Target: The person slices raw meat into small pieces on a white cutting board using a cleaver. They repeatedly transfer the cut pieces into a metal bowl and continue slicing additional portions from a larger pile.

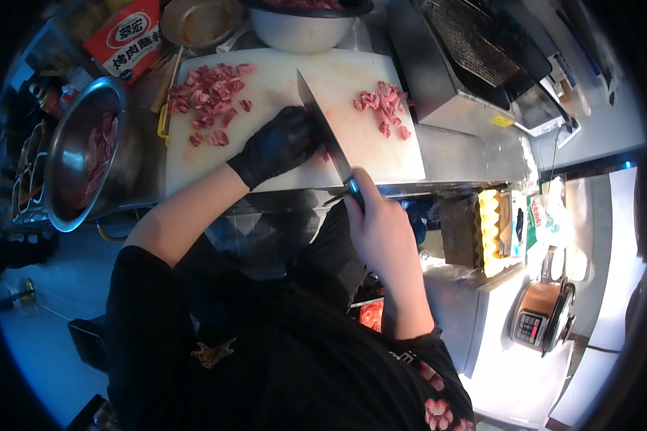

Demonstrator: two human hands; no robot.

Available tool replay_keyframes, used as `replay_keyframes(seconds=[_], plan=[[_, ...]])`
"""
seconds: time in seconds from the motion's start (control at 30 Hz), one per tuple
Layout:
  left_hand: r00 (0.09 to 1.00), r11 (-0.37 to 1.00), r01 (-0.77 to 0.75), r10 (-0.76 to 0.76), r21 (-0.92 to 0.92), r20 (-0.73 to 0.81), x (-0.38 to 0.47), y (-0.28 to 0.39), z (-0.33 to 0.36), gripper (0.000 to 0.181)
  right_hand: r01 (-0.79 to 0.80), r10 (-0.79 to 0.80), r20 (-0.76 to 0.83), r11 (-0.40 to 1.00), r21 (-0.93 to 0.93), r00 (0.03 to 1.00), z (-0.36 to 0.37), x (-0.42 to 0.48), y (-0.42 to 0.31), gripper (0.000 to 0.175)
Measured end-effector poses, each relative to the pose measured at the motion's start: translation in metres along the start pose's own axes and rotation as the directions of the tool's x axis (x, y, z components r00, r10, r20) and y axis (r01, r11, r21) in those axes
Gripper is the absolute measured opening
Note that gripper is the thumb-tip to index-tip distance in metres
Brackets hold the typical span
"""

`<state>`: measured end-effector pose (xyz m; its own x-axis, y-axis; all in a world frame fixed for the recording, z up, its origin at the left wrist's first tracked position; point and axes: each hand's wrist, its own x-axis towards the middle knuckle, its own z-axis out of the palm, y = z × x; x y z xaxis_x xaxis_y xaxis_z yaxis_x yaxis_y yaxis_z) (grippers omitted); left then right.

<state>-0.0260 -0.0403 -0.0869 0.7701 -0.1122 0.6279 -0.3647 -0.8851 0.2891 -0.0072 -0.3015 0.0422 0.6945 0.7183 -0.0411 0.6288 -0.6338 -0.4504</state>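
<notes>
My bare right hand [380,226] grips the dark handle of a broad kitchen knife [329,134], its blade slanting up and left over a white cutting board [286,67]. Against the blade's left side is my left hand [280,143] in a black glove, fingers curled down at the board. A bit of raw meat [324,155] shows beside those fingers; the glove and blade hide the rest. Many cut meat chunks [210,94] lie in a heap on the board's left part. A smaller pile of meat pieces [384,105] sits at the right.
Left of the board, a steel bowl [64,156] holds strips of meat. Behind stand a white tub [304,29] with more meat, a worn pan [199,21] and a red seasoning bag [126,40]. A metal appliance with a mesh rack [472,40] borders the right side.
</notes>
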Motion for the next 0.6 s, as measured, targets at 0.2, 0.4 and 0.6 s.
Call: replay_keyframes(seconds=[0.2,0.4,0.6], plan=[[1.0,1.0,-0.017,0.017,-0.006,-0.006,0.0,-0.002,-0.001,0.032,-0.072,0.071,0.034,0.997,0.042,0.997,-0.009,0.006,-0.01,0.044],[0.998,0.998,0.056,-0.056,-0.031,-0.004,-0.002,-0.005,0.001,0.025,0.056,-0.053,-0.06,0.998,0.04,0.997,0.005,0.008,0.006,0.043],[1.0,0.999,0.023,-0.022,-0.045,0.016,-0.001,-0.005,0.003,0.033,-0.054,0.054,0.024,0.999,-0.007,0.998,-0.009,0.004,-0.004,0.042]])
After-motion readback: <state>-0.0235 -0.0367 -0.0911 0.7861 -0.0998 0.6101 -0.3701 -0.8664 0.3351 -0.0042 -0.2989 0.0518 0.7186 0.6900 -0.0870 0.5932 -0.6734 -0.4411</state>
